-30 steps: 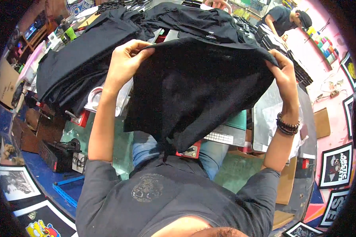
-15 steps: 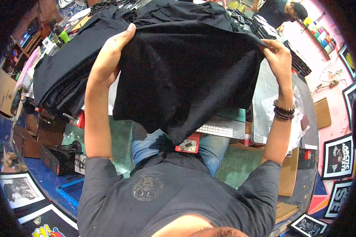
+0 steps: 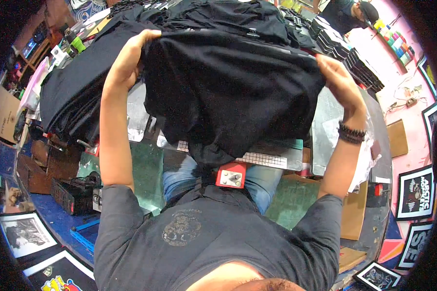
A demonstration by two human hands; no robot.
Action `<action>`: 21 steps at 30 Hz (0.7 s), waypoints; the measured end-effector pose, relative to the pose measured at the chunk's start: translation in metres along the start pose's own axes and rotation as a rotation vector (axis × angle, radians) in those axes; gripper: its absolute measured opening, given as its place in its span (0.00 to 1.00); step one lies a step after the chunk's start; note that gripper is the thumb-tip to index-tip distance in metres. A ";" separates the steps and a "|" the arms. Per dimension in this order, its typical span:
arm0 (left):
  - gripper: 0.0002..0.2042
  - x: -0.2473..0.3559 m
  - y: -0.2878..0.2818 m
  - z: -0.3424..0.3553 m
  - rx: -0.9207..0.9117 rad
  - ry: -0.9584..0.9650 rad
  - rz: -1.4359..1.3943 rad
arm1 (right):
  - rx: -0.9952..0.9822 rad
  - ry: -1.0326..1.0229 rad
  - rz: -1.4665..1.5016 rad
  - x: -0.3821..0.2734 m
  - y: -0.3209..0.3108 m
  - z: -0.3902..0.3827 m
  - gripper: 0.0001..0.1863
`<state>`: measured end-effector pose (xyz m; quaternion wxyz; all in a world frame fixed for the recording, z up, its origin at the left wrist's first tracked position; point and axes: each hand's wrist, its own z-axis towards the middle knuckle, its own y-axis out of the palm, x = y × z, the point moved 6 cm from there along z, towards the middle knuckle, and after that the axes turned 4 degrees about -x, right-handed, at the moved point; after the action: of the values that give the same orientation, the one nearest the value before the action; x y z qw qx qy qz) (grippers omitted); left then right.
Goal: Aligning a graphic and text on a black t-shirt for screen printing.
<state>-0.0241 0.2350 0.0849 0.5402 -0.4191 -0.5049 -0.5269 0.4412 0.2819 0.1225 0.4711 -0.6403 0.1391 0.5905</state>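
Note:
A black fabric garment (image 3: 228,92) hangs stretched between my two hands; its exact cut is not clear. My left hand (image 3: 133,51) grips its far left corner, thumb on top. The far right corner is pinched by my right hand (image 3: 336,77), whose fingertips are partly hidden by the cloth. The garment's near end sags in folds over a board with a white gridded strip (image 3: 264,159). Close to my waist, a red block with a metal plate (image 3: 231,175) juts out at the board's near edge.
More black garments (image 3: 228,19) are heaped behind, and others (image 3: 77,87) drape over the left side. A grey board (image 3: 320,145) with clear plastic stands to the right. Stacked dark flat pieces (image 3: 347,53) lie far right, near another person (image 3: 347,14).
The cloth has billowed and its near end has lifted off the red block, baring more of the gridded strip. Both hands keep their grip; my right hand has turned and shifted slightly down.

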 end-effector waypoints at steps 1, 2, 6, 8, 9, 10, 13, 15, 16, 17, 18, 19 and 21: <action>0.12 -0.002 0.003 -0.014 0.032 0.006 0.035 | -0.025 -0.048 -0.194 0.000 0.004 -0.010 0.16; 0.11 0.002 0.017 -0.033 -0.135 0.024 0.000 | -0.054 -0.028 -0.251 0.007 0.008 -0.019 0.16; 0.12 0.010 0.109 -0.157 -1.056 0.440 0.344 | -0.065 0.155 -0.143 0.051 -0.004 -0.055 0.08; 0.12 -0.026 0.164 -0.206 -1.344 0.269 0.261 | 0.063 0.103 -0.147 0.076 -0.008 -0.076 0.09; 0.13 -0.041 0.184 -0.215 -1.366 0.204 0.197 | 0.108 0.096 -0.101 0.087 -0.009 -0.088 0.10; 0.13 -0.051 0.197 -0.219 -1.335 0.237 0.223 | 0.194 0.075 -0.083 0.097 -0.010 -0.099 0.11; 0.12 -0.073 0.215 -0.227 -1.359 0.216 0.234 | 0.362 0.025 0.031 0.120 -0.006 -0.121 0.10; 0.11 -0.077 0.219 -0.227 -1.388 0.182 0.197 | 0.402 0.062 0.086 0.126 -0.003 -0.127 0.09; 0.10 -0.076 0.218 -0.224 -1.396 0.175 0.172 | 0.433 0.079 0.109 0.126 -0.004 -0.128 0.09; 0.10 -0.074 0.217 -0.220 -1.405 0.173 0.144 | 0.408 0.045 0.136 0.121 -0.001 -0.127 0.10; 0.10 -0.068 0.213 -0.213 -1.391 0.174 0.071 | 0.389 0.013 0.156 0.115 0.000 -0.125 0.12; 0.10 -0.063 0.208 -0.205 -1.376 0.173 -0.006 | 0.365 -0.014 0.172 0.108 0.002 -0.123 0.14; 0.11 -0.057 0.182 -0.192 -1.457 0.059 0.013 | 0.198 0.031 0.124 0.094 0.014 -0.123 0.14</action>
<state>0.1801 0.0714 0.0168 0.1405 -0.6609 -0.0091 -0.7372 0.5329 0.2155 0.0152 0.4924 -0.5897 0.2437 0.5919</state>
